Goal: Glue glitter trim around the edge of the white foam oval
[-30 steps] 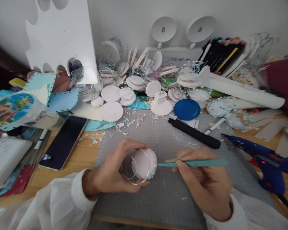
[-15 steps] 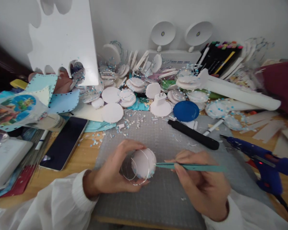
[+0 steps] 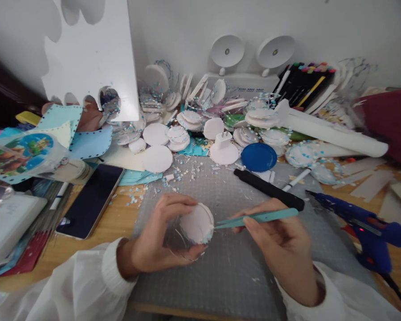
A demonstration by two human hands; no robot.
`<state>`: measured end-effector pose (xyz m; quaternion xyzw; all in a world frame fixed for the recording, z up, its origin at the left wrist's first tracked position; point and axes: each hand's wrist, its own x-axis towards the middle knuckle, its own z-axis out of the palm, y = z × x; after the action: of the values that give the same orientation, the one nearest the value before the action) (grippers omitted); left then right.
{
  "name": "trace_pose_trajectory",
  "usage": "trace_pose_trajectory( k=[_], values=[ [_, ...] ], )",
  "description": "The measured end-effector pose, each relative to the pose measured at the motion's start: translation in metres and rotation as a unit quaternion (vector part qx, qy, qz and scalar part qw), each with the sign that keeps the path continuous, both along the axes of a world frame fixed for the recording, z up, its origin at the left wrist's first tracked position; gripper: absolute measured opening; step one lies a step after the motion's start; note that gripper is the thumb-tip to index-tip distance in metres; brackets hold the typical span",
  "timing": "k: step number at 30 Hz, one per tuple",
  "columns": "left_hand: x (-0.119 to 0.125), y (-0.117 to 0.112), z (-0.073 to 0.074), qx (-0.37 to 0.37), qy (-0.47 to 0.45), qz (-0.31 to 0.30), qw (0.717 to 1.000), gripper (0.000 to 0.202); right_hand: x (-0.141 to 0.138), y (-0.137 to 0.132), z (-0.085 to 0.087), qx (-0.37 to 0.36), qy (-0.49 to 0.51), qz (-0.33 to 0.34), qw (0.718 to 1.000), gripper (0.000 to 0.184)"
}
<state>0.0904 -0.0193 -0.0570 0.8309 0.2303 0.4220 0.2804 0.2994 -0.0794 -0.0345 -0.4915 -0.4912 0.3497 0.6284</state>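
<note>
My left hand (image 3: 163, 236) grips a white round disc (image 3: 196, 223) by its edge, fingers above and thumb below. Small blue and white bits line the disc's lower right rim, and a thin loop of wire or thread hangs at its left. My right hand (image 3: 276, 240) pinches teal tweezers (image 3: 263, 217). Their two tips stand a little apart, close to the disc's right edge; whether they touch it I cannot tell. Both hands are above a grey cutting mat (image 3: 234, 276).
Behind the hands lie several decorated white discs (image 3: 183, 119), a blue lid (image 3: 259, 157) and a black stick-shaped tool (image 3: 270, 189). A blue glue gun (image 3: 364, 223) with a red light rests at the right. On the left are a phone (image 3: 91, 200) and a plastic cup (image 3: 63, 162).
The disc has shifted slightly left and turned in my left hand. The tweezers' back end has swung up, and their tips now show apart. My right hand has moved a little left.
</note>
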Motion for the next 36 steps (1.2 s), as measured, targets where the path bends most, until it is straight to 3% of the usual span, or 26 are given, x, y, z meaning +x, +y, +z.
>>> trace_pose_trajectory(
  k=[7, 36],
  values=[
    [0.001, 0.000, 0.001, 0.040, 0.009, 0.011, 0.999, 0.071, -0.001, 0.000, 0.001, -0.010, -0.009, 0.014, 1.000, 0.009],
    [-0.001, -0.001, -0.001, -0.006, 0.006, -0.035, 0.999, 0.073, 0.002, 0.004, -0.014, -0.087, 0.120, 0.088, 0.985, 0.004]
  ],
)
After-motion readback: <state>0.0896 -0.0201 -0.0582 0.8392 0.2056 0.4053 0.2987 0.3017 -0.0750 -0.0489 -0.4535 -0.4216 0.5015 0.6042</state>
